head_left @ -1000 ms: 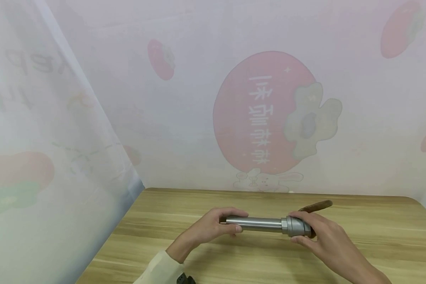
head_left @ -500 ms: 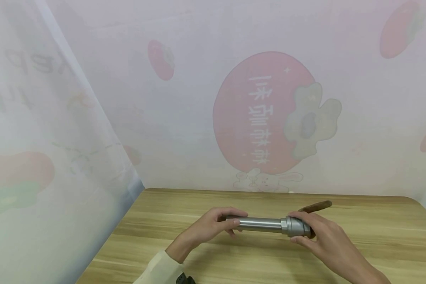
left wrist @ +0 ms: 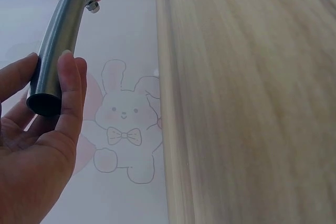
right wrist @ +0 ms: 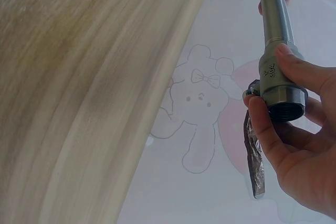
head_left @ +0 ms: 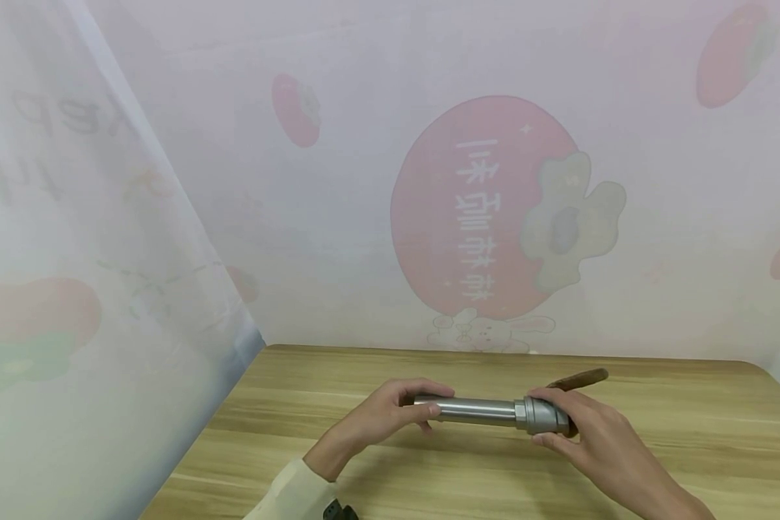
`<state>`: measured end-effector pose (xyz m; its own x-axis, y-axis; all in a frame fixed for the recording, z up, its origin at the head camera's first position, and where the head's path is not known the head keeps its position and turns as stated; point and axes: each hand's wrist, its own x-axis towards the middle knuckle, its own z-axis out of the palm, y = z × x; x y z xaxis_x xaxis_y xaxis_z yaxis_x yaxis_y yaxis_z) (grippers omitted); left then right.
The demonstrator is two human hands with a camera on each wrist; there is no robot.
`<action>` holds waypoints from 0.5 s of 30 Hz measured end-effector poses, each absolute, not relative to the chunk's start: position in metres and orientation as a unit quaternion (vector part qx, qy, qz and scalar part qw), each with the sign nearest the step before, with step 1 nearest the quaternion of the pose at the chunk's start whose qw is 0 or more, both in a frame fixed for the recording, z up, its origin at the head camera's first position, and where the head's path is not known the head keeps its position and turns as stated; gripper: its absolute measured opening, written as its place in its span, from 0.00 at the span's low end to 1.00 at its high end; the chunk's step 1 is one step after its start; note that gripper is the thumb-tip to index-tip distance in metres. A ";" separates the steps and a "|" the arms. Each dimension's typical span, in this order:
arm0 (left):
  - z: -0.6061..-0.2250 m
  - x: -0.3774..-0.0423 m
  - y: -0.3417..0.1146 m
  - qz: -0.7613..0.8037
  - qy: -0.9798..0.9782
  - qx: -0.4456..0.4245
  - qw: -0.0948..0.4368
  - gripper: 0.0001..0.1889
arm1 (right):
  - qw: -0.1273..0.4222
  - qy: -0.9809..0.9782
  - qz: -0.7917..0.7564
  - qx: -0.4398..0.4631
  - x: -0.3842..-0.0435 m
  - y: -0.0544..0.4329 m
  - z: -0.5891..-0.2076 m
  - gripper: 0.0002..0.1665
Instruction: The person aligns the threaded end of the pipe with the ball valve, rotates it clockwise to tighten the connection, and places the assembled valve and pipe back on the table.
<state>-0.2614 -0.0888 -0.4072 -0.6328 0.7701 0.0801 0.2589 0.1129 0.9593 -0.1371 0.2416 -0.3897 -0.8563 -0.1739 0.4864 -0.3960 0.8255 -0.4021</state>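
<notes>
A smooth metal pipe is joined to a grey ball valve, and both are held level above the table. The valve's lever, with a brown covering, points back and to the right. My left hand holds the pipe's free end between thumb and fingers. On the other end, my right hand grips the valve body. The left wrist view shows the round end of the pipe among the fingers. In the right wrist view the valve has a threaded opening facing the palm, with its lever hanging beside it.
The wood-grain table lies under both hands. Behind it hangs a pale curtain with fruit and rabbit prints, and another printed curtain slopes along the left side. A black strap piece shows by the left sleeve.
My left thumb has shifted slightly upward on the pipe, and those fingers have moved a little around its end. The right hand and valve hold nearly the same place.
</notes>
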 end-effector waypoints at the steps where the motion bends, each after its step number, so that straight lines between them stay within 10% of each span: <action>1: -0.407 -0.262 -0.089 0.559 0.710 0.363 0.228 0.22 | 0.219 -0.930 0.252 0.152 -0.137 0.242 -0.390 0.31; 15: -0.409 -0.264 -0.089 0.553 0.711 0.374 0.221 0.22 | 0.214 -0.932 0.253 0.147 -0.137 0.241 -0.388 0.31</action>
